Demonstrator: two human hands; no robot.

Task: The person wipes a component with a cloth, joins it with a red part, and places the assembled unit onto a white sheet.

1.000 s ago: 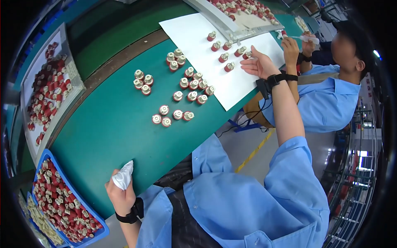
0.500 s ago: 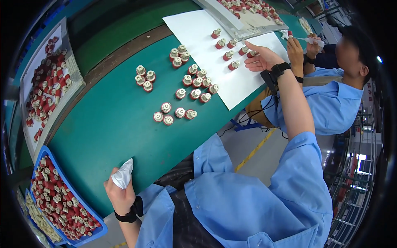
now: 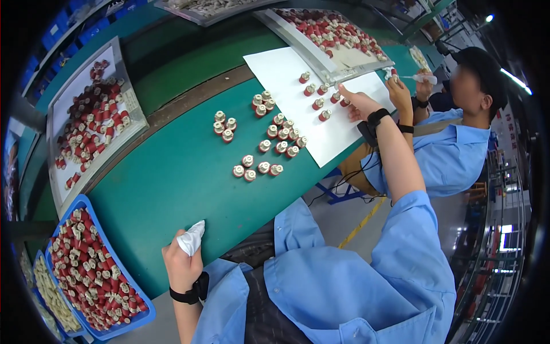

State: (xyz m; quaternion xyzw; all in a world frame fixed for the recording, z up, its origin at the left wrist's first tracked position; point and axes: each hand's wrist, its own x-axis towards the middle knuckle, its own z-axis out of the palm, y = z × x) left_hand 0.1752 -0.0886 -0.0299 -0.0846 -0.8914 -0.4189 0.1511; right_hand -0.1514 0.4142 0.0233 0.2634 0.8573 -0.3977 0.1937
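Observation:
My left hand (image 3: pixel 182 268) is closed around a crumpled white cloth (image 3: pixel 192 238), low over the near left part of the green table (image 3: pixel 166 200). The cloth's tip sticks out above my fingers. At the right, my right hand (image 3: pixel 364 106) reaches over a white sheet (image 3: pixel 321 140), thumb apart from the fingers, and looks free of any object. Close to its fingertips stand small red cylindrical parts (image 3: pixel 325 116) with pale metal tops; my hand partly covers one. More such parts (image 3: pixel 264 147) stand upright in small groups on the green table, left of the sheet.
A blue basket (image 3: pixel 117 264) heaped with red parts stands at the lower left. Framed trays (image 3: pixel 137 117) of similar parts lie at the far left and far right. Beside my right arm sits a co-worker (image 3: pixel 441 149) in a blue shirt, hands holding a small part and a white bottle.
The whole view has shifted, so the table and parts appear farther right. My right hand's fingers look more bent beside the parts. My left hand keeps the cloth.

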